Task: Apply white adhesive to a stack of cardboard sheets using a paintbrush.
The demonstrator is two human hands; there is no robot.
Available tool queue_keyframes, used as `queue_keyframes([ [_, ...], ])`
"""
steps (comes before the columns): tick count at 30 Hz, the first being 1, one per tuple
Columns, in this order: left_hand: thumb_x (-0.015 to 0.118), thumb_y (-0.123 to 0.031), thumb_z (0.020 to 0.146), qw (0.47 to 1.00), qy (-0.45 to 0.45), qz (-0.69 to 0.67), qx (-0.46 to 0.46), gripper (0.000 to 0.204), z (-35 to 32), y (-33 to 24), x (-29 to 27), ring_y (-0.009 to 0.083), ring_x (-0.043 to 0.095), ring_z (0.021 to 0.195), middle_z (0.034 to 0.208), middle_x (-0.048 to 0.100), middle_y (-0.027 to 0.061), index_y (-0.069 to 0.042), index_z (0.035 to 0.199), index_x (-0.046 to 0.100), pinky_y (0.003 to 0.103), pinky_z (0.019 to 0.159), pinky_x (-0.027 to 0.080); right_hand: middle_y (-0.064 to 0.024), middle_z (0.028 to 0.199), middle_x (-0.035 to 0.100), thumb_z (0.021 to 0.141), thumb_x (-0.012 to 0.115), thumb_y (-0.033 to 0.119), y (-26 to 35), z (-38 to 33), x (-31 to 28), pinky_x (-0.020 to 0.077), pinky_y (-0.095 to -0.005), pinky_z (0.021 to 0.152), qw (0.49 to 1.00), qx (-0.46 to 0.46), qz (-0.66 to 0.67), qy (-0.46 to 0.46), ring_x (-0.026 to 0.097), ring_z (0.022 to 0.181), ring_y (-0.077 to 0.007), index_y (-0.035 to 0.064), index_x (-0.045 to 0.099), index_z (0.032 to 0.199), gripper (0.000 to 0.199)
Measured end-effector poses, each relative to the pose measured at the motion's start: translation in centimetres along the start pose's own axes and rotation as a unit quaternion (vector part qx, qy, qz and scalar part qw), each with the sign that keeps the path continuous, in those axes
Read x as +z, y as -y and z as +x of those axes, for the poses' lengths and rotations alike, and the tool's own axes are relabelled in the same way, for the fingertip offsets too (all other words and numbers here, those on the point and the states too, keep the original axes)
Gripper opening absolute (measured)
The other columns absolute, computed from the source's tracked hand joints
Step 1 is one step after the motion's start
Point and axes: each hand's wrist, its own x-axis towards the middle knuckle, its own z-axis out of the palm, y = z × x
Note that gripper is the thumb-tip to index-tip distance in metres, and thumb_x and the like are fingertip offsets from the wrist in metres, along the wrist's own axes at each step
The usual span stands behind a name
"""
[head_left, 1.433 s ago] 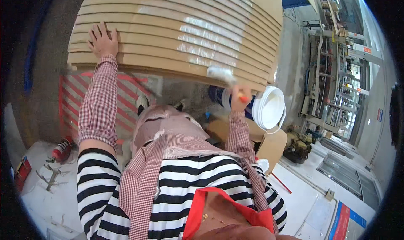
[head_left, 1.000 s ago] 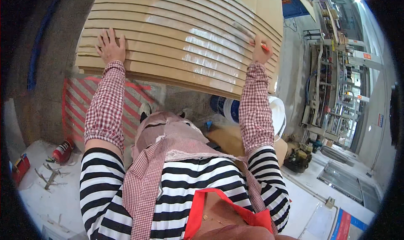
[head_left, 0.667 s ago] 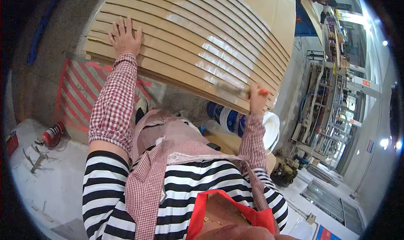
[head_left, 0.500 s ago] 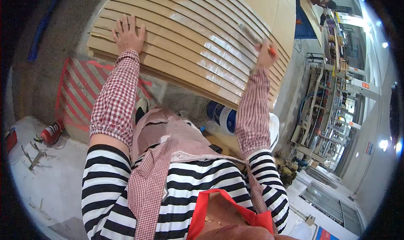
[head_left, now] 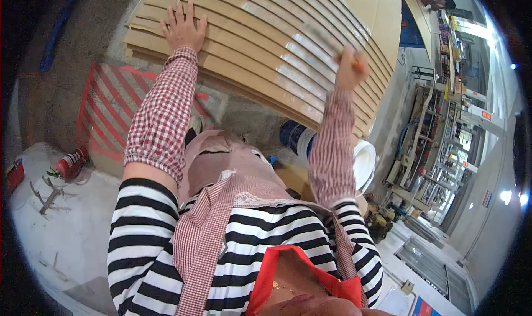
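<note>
Cardboard sheets (head_left: 238,55) are at the far middle, overlapped in steps so a row of parallel edges runs across them. White wet-looking streaks (head_left: 299,67) cross the steps right of centre and catch the light. Brush-like tool (head_left: 327,39) sits over the streaked zone; its head is blurred, so I can't confirm contact with the board.

Room, from my end: white bucket (head_left: 364,163) just off the near right edge of the stack, open end showing, partly behind the right sleeve (head_left: 335,150). Blue-and-white bucket (head_left: 296,137) just left of it, below the stack edge. Red-striped floor patch (head_left: 113,105) on the left, red fire extinguisher (head_left: 71,163) nearer. Metal racking (head_left: 426,150) runs down the right side; another person (head_left: 438,0) at far right.

Right hand (head_left: 351,69): grip closed round the tool's handle, orange-red end poking out on the right. Left hand (head_left: 184,33): grip wide, fingers spread, nothing held, palm down on the left part of the sheets.

Pose: I have both forearms reaching forward from the near side. Left sleeve (head_left: 158,114) slants far and right; right forearm points nearly straight away, hand blurred, tool angled far-left from the fist.
</note>
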Motion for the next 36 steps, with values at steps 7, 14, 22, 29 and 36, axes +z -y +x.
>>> queue_keyframes([
  [7,0.034,-0.055,0.089,1.000,-0.011,0.007,0.007,0.060,0.1,0.0,0.5,0.0275,0.018,0.137,0.148,0.024,0.0040,-0.024,0.141,0.029,0.053,0.109,0.012,-0.0105,0.060,0.051,0.069,0.063,0.004,0.8,-10.2,0.9,0.0412,-0.0324,0.051,0.958,-0.156,-0.201,0.134,0.053,0.055,-0.0231,0.0050,0.053,0.063,0.012],
  [14,0.034,-0.053,0.090,1.000,-0.012,0.002,0.020,0.060,0.2,0.0,0.5,0.0288,0.017,0.137,0.148,0.023,0.0058,-0.024,0.141,0.028,0.053,0.109,0.012,-0.0064,0.059,0.051,0.074,0.062,0.001,4.3,-14.2,-4.1,0.0400,-0.0279,0.054,0.996,0.017,-0.026,0.087,0.049,0.056,-0.0162,0.0026,0.053,0.064,0.013],
  [22,0.035,-0.053,0.090,0.999,-0.034,0.007,0.020,0.060,0.3,0.2,0.8,0.0290,0.018,0.136,0.147,0.024,0.0063,-0.022,0.140,0.031,0.053,0.109,0.013,-0.0084,0.058,0.051,0.071,0.062,0.005,3.5,-18.2,-4.2,0.0406,-0.0310,0.050,0.964,-0.137,-0.221,0.055,0.053,0.055,-0.0203,0.0033,0.054,0.062,0.012],
  [29,0.035,-0.053,0.090,0.999,-0.027,0.019,0.023,0.060,0.2,0.1,0.3,0.0295,0.019,0.136,0.147,0.024,0.0072,-0.022,0.141,0.029,0.054,0.108,0.014,-0.0086,0.064,0.054,0.072,0.063,0.006,3.7,-18.0,-7.9,0.0439,-0.0300,0.055,0.998,0.051,-0.040,-0.019,0.055,0.059,-0.0194,0.0025,0.053,0.065,0.013],
  [36,0.035,-0.052,0.091,0.996,0.058,0.062,0.026,0.062,0.1,0.4,-0.3,0.0329,0.013,0.137,0.150,0.016,0.0086,-0.022,0.143,0.021,0.056,0.107,0.013,-0.0055,0.061,0.051,0.079,0.060,0.003,4.5,-20.6,-9.0,0.0419,-0.0288,0.049,0.985,0.148,-0.051,0.067,0.051,0.050,-0.0111,0.0039,0.051,0.064,0.017],
])
